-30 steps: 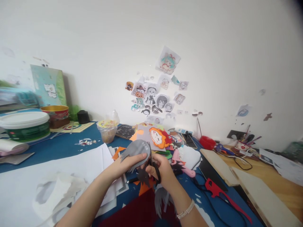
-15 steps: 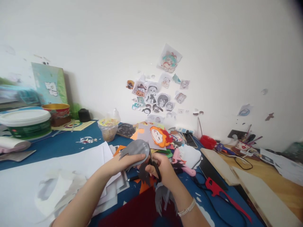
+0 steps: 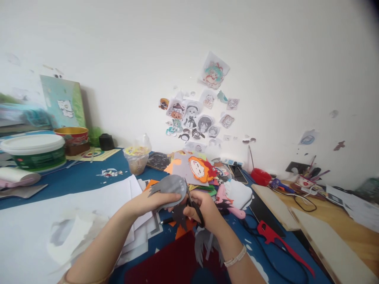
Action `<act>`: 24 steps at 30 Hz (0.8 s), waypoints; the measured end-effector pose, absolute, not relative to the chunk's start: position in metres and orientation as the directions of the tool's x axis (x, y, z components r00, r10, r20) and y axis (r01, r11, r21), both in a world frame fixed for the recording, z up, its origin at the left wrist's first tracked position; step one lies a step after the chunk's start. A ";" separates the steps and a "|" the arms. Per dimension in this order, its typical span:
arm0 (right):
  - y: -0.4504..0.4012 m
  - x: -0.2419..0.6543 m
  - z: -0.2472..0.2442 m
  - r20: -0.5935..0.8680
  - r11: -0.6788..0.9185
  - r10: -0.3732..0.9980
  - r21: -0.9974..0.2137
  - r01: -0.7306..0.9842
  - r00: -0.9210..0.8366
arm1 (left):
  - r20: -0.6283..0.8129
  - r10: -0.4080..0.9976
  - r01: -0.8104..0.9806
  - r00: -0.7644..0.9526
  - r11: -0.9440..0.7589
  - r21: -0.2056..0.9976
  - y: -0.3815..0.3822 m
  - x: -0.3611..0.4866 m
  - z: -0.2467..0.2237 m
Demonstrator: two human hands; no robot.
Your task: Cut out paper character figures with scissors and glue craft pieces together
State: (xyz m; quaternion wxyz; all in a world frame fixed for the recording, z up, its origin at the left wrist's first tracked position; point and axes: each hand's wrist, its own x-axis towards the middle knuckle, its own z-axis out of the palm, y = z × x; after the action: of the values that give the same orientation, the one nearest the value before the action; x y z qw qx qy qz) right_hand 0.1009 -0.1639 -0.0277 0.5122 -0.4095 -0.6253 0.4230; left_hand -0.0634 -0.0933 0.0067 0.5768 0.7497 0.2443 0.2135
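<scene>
My left hand (image 3: 158, 200) grips a grey paper cutout (image 3: 170, 184) with a rounded top and jagged points, its thumb lying across the face. In my right hand (image 3: 204, 207) is a pair of black-handled scissors (image 3: 196, 209), blades pointing up along the cutout's right edge. Dark jagged paper (image 3: 179, 217) hangs beneath the cutout, between the hands. Another grey jagged paper piece (image 3: 204, 246) lies below my right wrist, over a dark red sheet (image 3: 160, 260). Behind the hands, an orange-haired paper face (image 3: 199, 170) rests on a pile of coloured paper.
White sheets (image 3: 89, 205) spread on the left. A lidded cup (image 3: 137, 159) and a green tub (image 3: 35, 154) stand behind them. To the right are a pink glue gun (image 3: 232, 209), a red saw-shaped tool (image 3: 271, 232), a black cable and pale boards (image 3: 325, 236).
The scissors and my right hand have shifted very slightly against the cutout's right edge. The whole view has moved a little; both hands keep their hold.
</scene>
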 end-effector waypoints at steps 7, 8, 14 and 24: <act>-0.161 0.099 -0.031 0.237 0.243 0.970 -0.957 0.157 -0.053 | 0.034 0.582 0.108 0.812 -0.207 0.972 -0.089 -0.063 0.004; -0.161 0.099 -0.031 0.250 0.257 0.966 -0.954 0.155 -0.062 | 0.032 0.570 0.107 0.821 -0.209 0.972 -0.088 -0.063 0.003; -0.162 0.100 -0.032 0.267 0.278 0.958 -0.955 0.106 -0.108 | 0.016 0.518 0.112 0.855 -0.214 0.970 -0.082 -0.064 -0.002; -0.162 0.103 -0.034 0.216 0.221 0.975 -0.962 0.162 -0.051 | 0.041 0.502 0.082 0.864 -0.221 0.972 -0.082 -0.065 -0.001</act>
State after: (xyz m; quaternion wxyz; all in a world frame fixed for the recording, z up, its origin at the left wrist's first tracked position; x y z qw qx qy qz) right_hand 0.1029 -0.1617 -0.0345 0.5002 -0.4736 -0.6004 0.4063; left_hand -0.0649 -0.0816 -0.0010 0.5941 0.7609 0.1918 0.1768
